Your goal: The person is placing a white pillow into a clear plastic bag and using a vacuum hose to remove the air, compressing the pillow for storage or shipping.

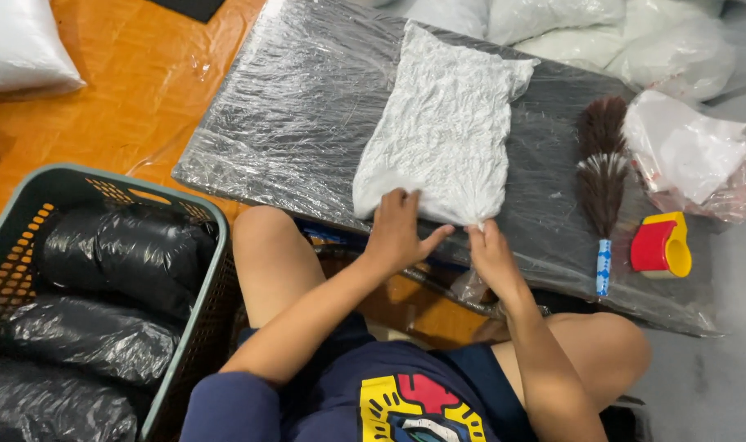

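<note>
A flat clear plastic bag of white stuff (pixel 442 123) lies on a low black table wrapped in plastic film (pixel 307 98). My left hand (pixel 396 233) presses flat on the bag's near left corner, fingers spread. At the near right corner, my right hand (pixel 491 250) pinches the bag's edge between its fingertips. I sit at the table's near edge with my knees on either side of my arms.
A brown feather duster with a blue-white handle (pixel 602 176) and a red and yellow tape dispenser (pixel 661 245) lie right of the bag. A grey-green basket (pixel 189 327) with black bags stands at my left. White bags are piled at the far right (pixel 618 33).
</note>
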